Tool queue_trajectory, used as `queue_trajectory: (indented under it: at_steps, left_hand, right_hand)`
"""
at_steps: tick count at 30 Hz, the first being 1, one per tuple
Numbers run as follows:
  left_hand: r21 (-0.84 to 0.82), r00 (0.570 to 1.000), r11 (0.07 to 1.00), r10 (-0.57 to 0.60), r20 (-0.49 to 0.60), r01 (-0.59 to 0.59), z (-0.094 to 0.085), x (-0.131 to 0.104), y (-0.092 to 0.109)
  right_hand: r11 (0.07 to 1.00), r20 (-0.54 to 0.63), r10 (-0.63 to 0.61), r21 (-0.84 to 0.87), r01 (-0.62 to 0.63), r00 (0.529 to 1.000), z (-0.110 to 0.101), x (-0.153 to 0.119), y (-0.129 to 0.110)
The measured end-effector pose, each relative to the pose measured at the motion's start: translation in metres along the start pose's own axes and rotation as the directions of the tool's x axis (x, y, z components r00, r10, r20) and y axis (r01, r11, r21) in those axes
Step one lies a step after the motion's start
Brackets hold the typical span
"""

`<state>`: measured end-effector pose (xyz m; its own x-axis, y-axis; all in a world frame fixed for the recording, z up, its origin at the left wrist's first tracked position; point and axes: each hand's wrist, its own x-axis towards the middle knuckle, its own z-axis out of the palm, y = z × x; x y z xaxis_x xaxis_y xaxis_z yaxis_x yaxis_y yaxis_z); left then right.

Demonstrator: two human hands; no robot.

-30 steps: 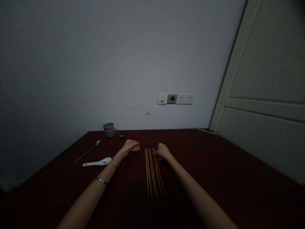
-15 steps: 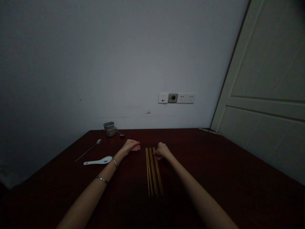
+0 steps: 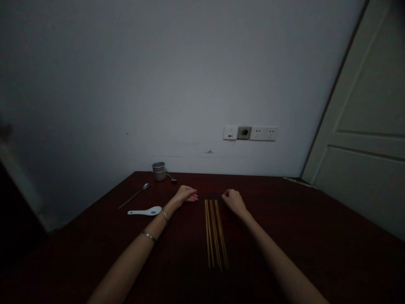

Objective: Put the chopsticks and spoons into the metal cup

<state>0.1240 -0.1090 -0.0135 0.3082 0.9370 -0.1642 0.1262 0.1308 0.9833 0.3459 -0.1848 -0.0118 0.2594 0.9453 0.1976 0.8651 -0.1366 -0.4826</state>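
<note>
Several wooden chopsticks (image 3: 216, 234) lie side by side on the dark red table, in narrow groups pointing away from me. My right hand (image 3: 233, 199) rests just right of their far ends, apart from them. Its fingers are curled in, and nothing shows in them. To the left of the far ends is my left hand (image 3: 186, 194), with its fingers half bent and a gap between them, holding nothing. Beside my left wrist lies a white soup spoon (image 3: 144, 211) with a blue mark in its bowl, partly behind the wrist.
A long-handled metal spoon (image 3: 134, 196) lies on the left of the table (image 3: 300, 236). At the back left stands a grey metal cup (image 3: 159, 172), with a small spoon (image 3: 172, 179) next to it. A wall with sockets (image 3: 263, 134) rises behind; a door (image 3: 370, 139) stands at right.
My right hand has let go of the rightmost chopsticks and moved off to the right. The view has turned slightly left, so everything appears further right. My left hand keeps nearly the same pose.
</note>
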Motion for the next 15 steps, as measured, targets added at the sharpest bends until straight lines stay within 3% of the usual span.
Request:
queue_trajectory:
  at_steps: [5, 9, 15]
  left_hand:
    - [0.011, 0.998, 0.998, 0.054, 0.032, -0.054, 0.003, -0.005, 0.009]
    - [0.062, 0.992, 0.992, 0.109, 0.069, -0.113, 0.01, -0.016, 0.028]
    - [0.11, 0.962, 0.96, 0.244, 0.122, -0.257, 0.023, -0.047, 0.067]
  right_hand:
    - [0.958, -0.076, -0.219, -0.205, 0.2, 0.973, 0.009, 0.002, 0.041]
    - [0.912, -0.094, -0.295, -0.325, 0.251, 0.951, 0.027, 0.007, 0.072]
    - [0.873, -0.099, -0.334, -0.407, 0.268, 0.937, 0.037, 0.009, 0.082]
